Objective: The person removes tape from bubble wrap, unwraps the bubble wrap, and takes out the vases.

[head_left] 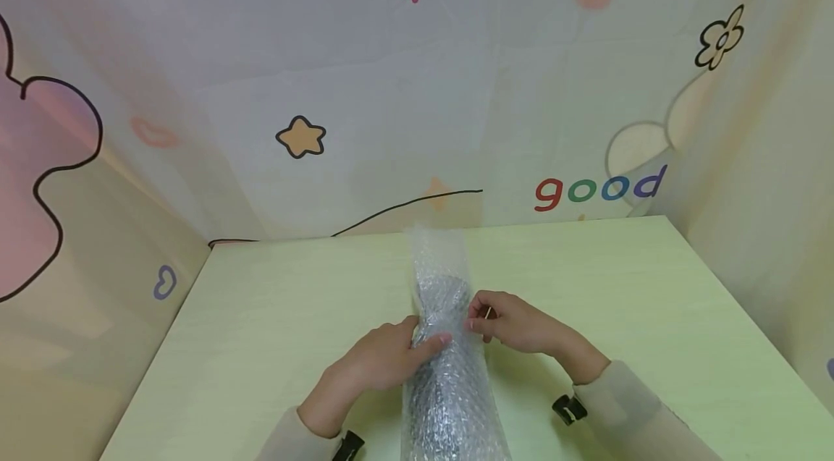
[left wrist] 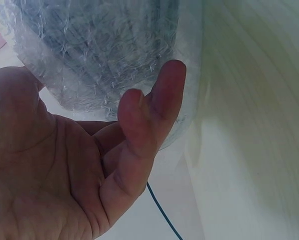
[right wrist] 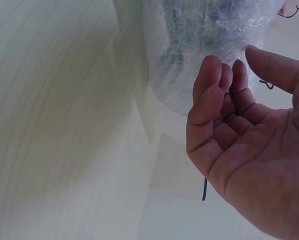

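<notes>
A long bubble-wrapped bundle [head_left: 449, 396] lies along the table, something dark showing through the clear film, its kind not discernible. Its middle is narrowed, and the far end of the wrap is flat and see-through. My left hand [head_left: 387, 356] grips the narrowed part from the left, thumb across the top and fingers at the side. In the left wrist view the bubble wrap [left wrist: 99, 45] rises beyond the curled fingers. At the bundle's right side, my right hand [head_left: 515, 323] has loosely bent fingers close against the wrap [right wrist: 189, 30], with a gap between thumb and fingertips.
The pale wood-grain table [head_left: 293, 287] runs back to a patterned cloth wall [head_left: 365, 85], with cloth on both sides too. Black clips [head_left: 570, 409] hang by the sleeve cuffs.
</notes>
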### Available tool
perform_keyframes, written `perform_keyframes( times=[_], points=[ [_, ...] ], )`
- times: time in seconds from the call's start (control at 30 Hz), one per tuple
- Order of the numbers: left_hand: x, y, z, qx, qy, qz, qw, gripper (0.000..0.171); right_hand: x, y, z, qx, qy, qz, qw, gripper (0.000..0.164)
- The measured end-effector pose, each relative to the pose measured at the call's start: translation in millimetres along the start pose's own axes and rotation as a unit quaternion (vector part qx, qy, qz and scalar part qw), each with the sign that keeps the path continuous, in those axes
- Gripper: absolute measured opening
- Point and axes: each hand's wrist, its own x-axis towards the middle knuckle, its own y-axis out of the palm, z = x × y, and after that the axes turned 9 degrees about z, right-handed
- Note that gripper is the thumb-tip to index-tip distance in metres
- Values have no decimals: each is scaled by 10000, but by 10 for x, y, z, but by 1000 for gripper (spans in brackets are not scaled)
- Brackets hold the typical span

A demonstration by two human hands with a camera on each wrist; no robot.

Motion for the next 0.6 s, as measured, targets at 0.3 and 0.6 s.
perform_keyframes(
  times=[0.3, 0.6],
  points=[
    [-23, -13, -45, 32, -50, -30, 10000, 95, 7, -2, -15, 125, 167, 43, 9998, 13],
    [-11, 4, -39, 34, -47, -32, 10000, 98, 14, -11, -31, 83, 132, 143, 9998, 13]
  ],
)
